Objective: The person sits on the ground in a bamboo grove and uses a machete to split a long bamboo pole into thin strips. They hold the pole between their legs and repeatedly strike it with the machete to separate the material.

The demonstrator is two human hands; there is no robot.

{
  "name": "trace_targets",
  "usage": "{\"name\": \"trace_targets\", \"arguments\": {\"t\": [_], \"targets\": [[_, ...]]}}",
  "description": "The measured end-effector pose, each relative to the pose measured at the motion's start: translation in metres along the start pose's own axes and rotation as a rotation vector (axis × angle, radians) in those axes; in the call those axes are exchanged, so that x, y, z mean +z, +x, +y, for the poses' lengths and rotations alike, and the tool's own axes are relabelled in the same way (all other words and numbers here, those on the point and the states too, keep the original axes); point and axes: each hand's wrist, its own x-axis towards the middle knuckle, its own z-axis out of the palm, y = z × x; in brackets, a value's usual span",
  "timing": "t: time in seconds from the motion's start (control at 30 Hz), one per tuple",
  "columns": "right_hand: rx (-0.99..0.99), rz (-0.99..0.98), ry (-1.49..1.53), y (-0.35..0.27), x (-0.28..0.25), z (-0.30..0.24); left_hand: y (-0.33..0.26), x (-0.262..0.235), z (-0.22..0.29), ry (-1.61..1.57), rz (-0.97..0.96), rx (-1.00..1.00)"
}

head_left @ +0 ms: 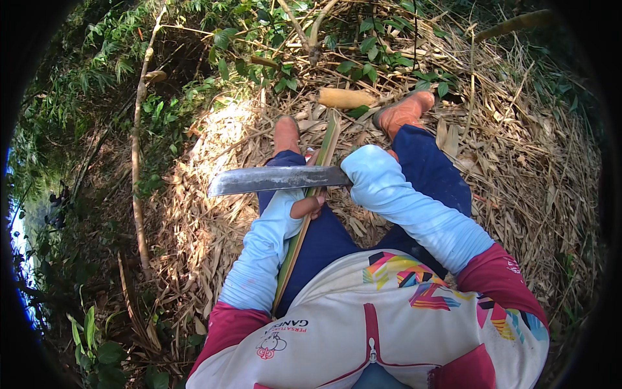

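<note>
1. Your left hand (310, 206) has its grip curled closed around a long green bamboo strip (304, 223).
2. Your right hand is hidden behind its pale blue sleeve (414, 207), so its grip cannot be told; a broad machete blade (275, 179) extends leftward from it.
3. The blade lies across the strip, just above your left grip.
4. Beyond the grip, the strip runs between your orange boots (405, 111) over dry leaf litter (531, 175).

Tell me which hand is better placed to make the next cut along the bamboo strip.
Probably the right hand: it holds the big knife with the blade lying across the bamboo strip. The left hand is gripping the strip just below the blade, steadying it.
</note>
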Motion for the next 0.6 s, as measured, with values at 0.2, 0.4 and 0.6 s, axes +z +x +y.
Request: {"name": "trace_targets", "arguments": {"t": [0.2, 0.4, 0.6], "targets": [[0.138, -0.043, -0.045, 0.006, -0.002, 0.011, 0.005, -0.012, -0.018, 0.002, -0.027, 0.002], [0.186, -0.207, -0.111, 0.018, -0.012, 0.012, 0.007, -0.012, -0.016, 0.055, -0.015, 0.017], [0.229, 0.044, -0.003, 0.016, -0.006, 0.048, 0.0, 0.0, 0.0, -0.131, -0.084, 0.039]]}}
